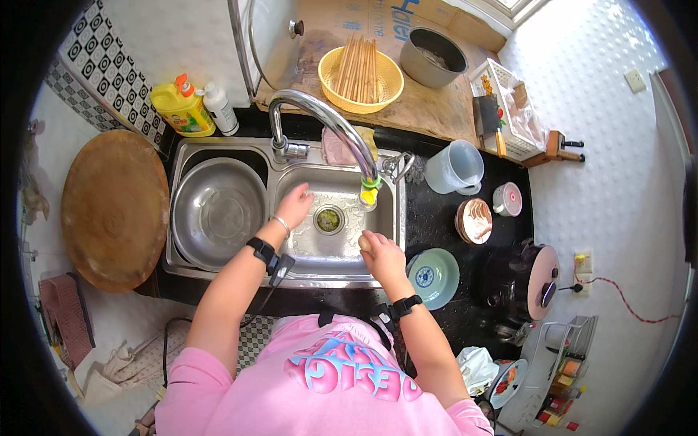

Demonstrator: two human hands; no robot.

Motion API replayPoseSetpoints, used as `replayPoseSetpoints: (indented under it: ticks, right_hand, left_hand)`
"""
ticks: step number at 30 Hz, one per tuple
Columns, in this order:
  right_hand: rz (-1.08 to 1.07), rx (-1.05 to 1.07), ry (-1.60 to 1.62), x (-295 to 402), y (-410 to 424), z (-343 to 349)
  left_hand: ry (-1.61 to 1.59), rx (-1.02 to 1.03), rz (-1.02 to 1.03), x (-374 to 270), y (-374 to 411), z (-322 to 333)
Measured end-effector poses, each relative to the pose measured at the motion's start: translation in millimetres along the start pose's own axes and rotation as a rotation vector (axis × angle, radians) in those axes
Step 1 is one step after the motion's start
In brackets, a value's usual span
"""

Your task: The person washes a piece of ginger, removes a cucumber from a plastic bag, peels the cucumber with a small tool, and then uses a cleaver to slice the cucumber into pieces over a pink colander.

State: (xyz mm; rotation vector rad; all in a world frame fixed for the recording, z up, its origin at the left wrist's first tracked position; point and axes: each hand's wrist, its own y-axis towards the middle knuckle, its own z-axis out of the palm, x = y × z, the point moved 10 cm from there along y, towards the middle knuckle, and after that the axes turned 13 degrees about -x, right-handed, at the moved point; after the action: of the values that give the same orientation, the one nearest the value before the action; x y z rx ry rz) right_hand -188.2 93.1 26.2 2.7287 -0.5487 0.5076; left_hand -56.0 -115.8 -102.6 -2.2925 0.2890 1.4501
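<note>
Over the left part of the small sink basin [349, 261] reaches my left hand [296, 206], its fingers partly spread and no object visible in them. My right hand [383, 257], at the basin's right side, pinches a small pale rounded item [365, 243] that I cannot identify further. Between the hands lies the round drain strainer [329, 220] with green bits in it. The chrome faucet [332, 111] arches above, its yellow and green nozzle [369, 192] over the basin. Water drops wet the basin floor. A large steel bowl [220, 214] fills the left basin.
Right of the sink stand a green bowl [448, 278], a plastic pitcher [455, 167], stacked small dishes [474, 220] and an electric cooker [521, 280]. Behind are a yellow basket [390, 82] with chopsticks and a gray pot [434, 57]. A round wooden board [115, 211] leans left.
</note>
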Motion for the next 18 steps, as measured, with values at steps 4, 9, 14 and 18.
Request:
replayPoseSetpoints:
  ticks: [4, 9, 14, 18]
  right_hand:
    - [0.042, -0.032, 0.025, -1, -18, -4]
    - [0.159, -0.072, 0.103, -8, -36, -18]
    - [0.177, -0.059, 0.066, -14, -64, -32]
    - [0.223, -0.170, 0.108, -24, -87, -47]
  left_hand:
    - [0.144, 0.135, -0.043, 5, -58, 26]
    - [0.201, 0.253, -0.017, 16, -104, 67]
    - [0.143, 0.330, 0.013, 6, -130, 96]
    - [0.127, 0.382, 0.004, -4, -145, 110]
